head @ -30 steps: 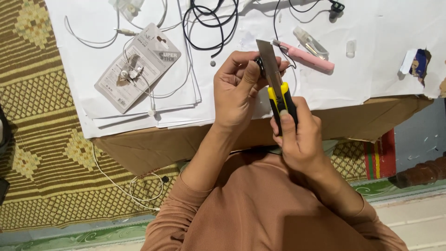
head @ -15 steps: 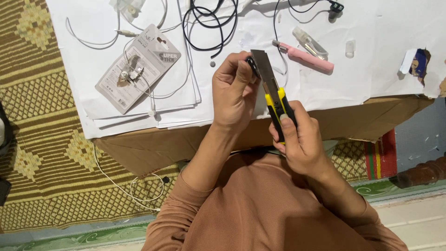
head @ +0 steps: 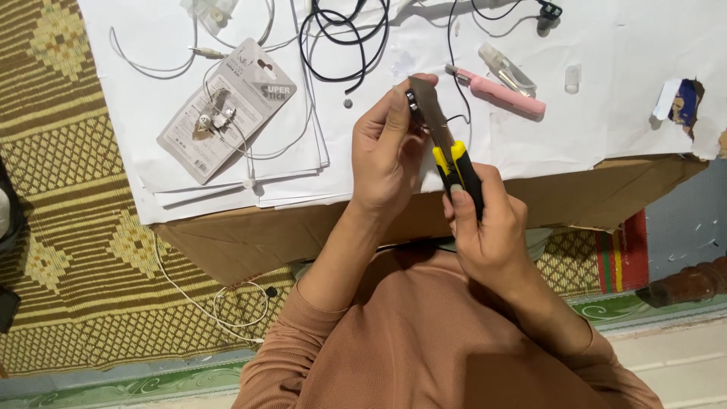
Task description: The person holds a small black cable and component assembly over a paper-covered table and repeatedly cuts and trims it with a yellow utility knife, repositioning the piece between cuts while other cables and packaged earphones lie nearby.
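Knife worked at the table's near edge
Right hand [head: 488,227] grips the utility knife [head: 452,155], blade pointing away toward the far edge; left hand [head: 390,144] pinches a small black piece [head: 413,100] at its tip.

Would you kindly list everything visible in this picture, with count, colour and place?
utility knife: 1, yellow and black, blade out, in the right hand
small dark part: 1, black, pinched in the left hand against the blade
paper sheets: several, white, covering the box top
cardboard box: 1, brown, under the sheets
blister card: 1, grey and white, left on the sheets
black cable: 1 coil, top centre
white cable: 1, top left
pink tool: 1, right of the hands
clear small bottle: 1, above the pink tool
woven mat: 1, brown and yellow, on the floor
left hand: 1, closed on the part
right hand: 1, closed on the knife handle
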